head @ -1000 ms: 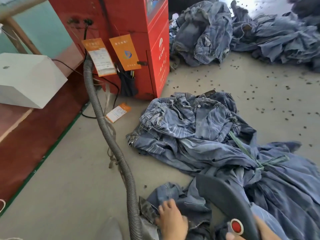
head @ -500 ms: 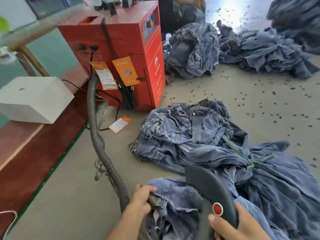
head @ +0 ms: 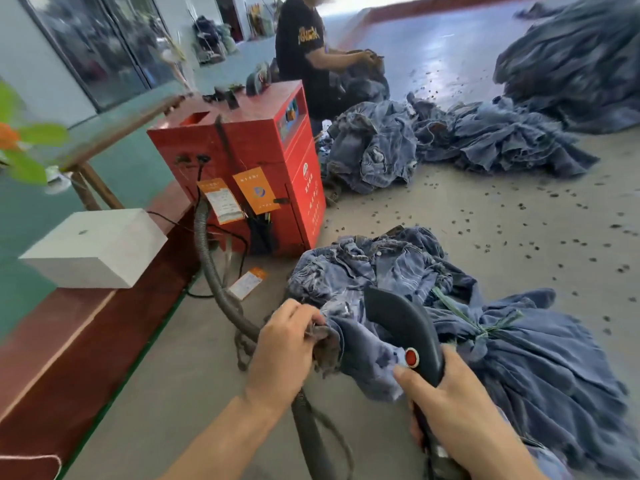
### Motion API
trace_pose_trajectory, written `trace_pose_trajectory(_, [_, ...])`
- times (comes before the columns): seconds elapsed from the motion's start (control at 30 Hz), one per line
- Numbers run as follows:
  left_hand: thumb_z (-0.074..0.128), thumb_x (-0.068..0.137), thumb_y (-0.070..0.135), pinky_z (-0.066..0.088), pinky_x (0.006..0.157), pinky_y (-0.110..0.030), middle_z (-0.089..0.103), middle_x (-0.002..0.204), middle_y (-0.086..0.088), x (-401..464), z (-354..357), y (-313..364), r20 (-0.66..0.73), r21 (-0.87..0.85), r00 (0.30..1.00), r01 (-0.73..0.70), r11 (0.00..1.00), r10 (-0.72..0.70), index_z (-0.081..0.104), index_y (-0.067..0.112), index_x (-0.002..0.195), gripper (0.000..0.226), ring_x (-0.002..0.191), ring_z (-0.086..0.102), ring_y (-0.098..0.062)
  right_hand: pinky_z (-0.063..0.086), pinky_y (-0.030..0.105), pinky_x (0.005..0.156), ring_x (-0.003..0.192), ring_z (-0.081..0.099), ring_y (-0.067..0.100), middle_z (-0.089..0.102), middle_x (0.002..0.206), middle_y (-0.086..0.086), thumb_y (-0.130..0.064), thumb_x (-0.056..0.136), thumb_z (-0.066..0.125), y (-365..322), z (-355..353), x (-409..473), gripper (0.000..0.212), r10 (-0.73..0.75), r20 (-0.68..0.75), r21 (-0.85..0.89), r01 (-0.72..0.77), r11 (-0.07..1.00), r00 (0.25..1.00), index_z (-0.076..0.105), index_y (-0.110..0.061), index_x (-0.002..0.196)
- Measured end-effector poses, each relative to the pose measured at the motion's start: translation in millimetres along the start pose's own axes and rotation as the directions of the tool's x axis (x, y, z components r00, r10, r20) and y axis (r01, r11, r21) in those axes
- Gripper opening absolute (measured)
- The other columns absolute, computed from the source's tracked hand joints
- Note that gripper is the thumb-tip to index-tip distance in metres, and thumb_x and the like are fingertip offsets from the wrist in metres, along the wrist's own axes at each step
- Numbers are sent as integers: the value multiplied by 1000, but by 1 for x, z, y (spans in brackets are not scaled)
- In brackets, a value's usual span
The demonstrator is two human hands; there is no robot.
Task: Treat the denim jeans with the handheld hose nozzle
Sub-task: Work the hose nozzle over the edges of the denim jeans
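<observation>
- Left hand (head: 284, 351) is gripping a bunched, frayed edge of the denim jeans (head: 367, 355), fingers curled round the cloth, holding it up off the floor (head: 194, 368) just beside the nozzle.
- Right hand (head: 453, 403) is wrapping round the grip of the handheld hose nozzle (head: 401, 323), thumb lying just short of the red button (head: 411, 357); both hands are clamped, apart from each other, w/ the jeans stretched between them.
- Step in hand, by the look of it: the garment is being set onto or over the nozzle head; treatment itself seems not yet begun.
- Next move is prob. calling for the cloth to be pulled snug over the curved head, then a thumb press on the button, w/ the left hand keeping the fabric taut.
- Nozzle: dark, smooth, hard plastic, curved like a hook; its ribbed grey hose (head: 204, 258) is running from below the hands back to the red machine (head: 249, 150), a boxy metal cabinet w/ orange tags, beyond the nozzle.
- Jeans: soft, faded blue, streaked, creased, raw at the hem.
- Right of the nozzle, a tied bundle of denim (head: 519, 355) is lying in heavy folds; more heaps are sitting beyond the machine.
- Floor: smooth grey, dotted w/ small dark bits.
</observation>
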State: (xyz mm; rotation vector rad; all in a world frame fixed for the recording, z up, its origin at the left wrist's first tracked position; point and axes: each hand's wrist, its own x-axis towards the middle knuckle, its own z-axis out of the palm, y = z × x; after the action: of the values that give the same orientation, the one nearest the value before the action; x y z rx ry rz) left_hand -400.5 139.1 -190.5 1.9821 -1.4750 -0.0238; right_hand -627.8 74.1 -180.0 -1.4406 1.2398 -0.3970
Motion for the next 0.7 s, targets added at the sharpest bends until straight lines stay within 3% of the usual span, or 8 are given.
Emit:
trace_pose_trajectory(0.17, [82,85,15,46,72,-16,61,89,10,-1,20,34,-81,-148,997,-31,988,19,68,22,88,16,80,60,-6,43,12,41,46,63,2,68,63,-17,-37,84,85,1,14,17,39,-31,7,42,31,999,999,56,-19,101])
trace_pose_trajectory(0.23, [85,83,14,45,73,-11,66,85,12,0,27,40,-36,-295,995,81,952,-95,68,22,86,18,82,63,-4,54,24,47,53,69,12,73,71,-10,-36,78,90,-5,19,28,45,-44,44,37,42,998,998,57,-21,105])
trace_pose_trajectory(0.4, [83,87,28,51,73,-13,75,87,14,4,30,34,147,-596,930,354,721,-336,71,28,92,13,82,69,-1,62,43,61,64,74,24,76,85,4,-40,68,91,-11,26,48,56,-122,90,-14,124,992,988,57,-20,109])
trace_pose_trajectory(0.47, [87,80,41,56,84,-21,76,103,11,2,29,26,270,-729,907,412,547,-323,69,31,113,39,100,71,-7,62,42,65,71,74,17,75,89,0,-44,68,90,-11,26,53,54,-131,52,-31,133,991,990,56,-25,106])
trace_pose_trajectory(0.5, [90,73,47,57,90,-23,75,113,12,1,29,19,351,-711,893,449,540,-280,63,34,125,59,109,69,-5,62,41,66,72,75,16,75,91,0,-42,68,91,-12,25,55,54,-130,35,-22,130,991,991,55,-25,106])
trace_pose_trajectory(0.57, [94,62,50,55,99,-26,67,125,17,-1,27,3,533,-512,822,503,696,-202,49,42,136,87,117,64,1,64,44,71,76,75,20,75,94,4,-33,70,90,-13,21,58,54,-118,21,0,118,993,993,55,-23,110])
trace_pose_trajectory(0.63, [95,61,50,51,106,-34,62,130,17,-7,28,-9,673,-193,711,434,880,-203,46,45,134,89,124,57,-4,63,44,63,65,74,22,74,92,9,-27,76,88,-11,16,54,51,-116,36,-33,117,993,993,51,-21,111])
trace_pose_trajectory(0.7, [91,63,53,47,103,-41,57,131,7,-19,39,-19,709,156,650,235,959,-275,47,37,134,84,127,46,-20,61,44,54,54,71,23,73,87,13,-25,80,86,-4,11,43,47,-116,33,-98,119,988,993,48,-21,108])
